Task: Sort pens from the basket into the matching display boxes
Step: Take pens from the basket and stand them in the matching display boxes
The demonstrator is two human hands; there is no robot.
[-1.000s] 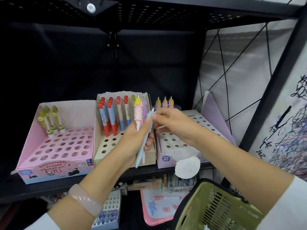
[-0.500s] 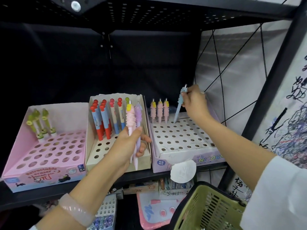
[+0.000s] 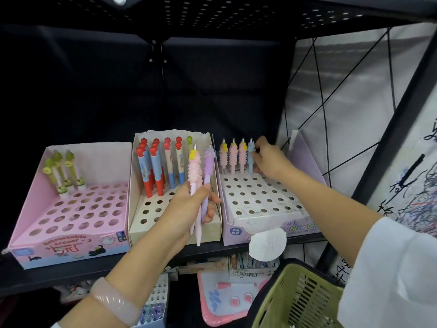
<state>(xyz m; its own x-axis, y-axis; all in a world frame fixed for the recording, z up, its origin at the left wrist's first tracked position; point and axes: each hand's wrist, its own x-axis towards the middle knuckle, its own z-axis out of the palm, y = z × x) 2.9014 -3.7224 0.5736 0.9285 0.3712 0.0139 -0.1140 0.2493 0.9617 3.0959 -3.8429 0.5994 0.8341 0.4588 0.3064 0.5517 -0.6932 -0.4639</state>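
At the back row of the lilac unicorn display box (image 3: 260, 221), the right hand (image 3: 268, 159) has its grip pinched on a blue unicorn pen (image 3: 251, 155), fingers curled round the upper barrel while the pen stands upright in a hole just beside three pink pens (image 3: 234, 156) in the same row. The left hand (image 3: 189, 209) hovers in front of the cream middle box (image 3: 139, 185), its grip wrapped round a pink pen (image 3: 195, 171) and a purple pen (image 3: 208, 169), both held upright with tips pointing down. In the cream box stand red-capped pens (image 3: 153, 169). Further left, a pink box (image 3: 71, 242) holds green-topped pens (image 3: 59, 171) in its far corner. All three boxes sit on a dark shelf (image 3: 59, 273). At lower right, the green basket (image 3: 295, 299) hangs below the right forearm.
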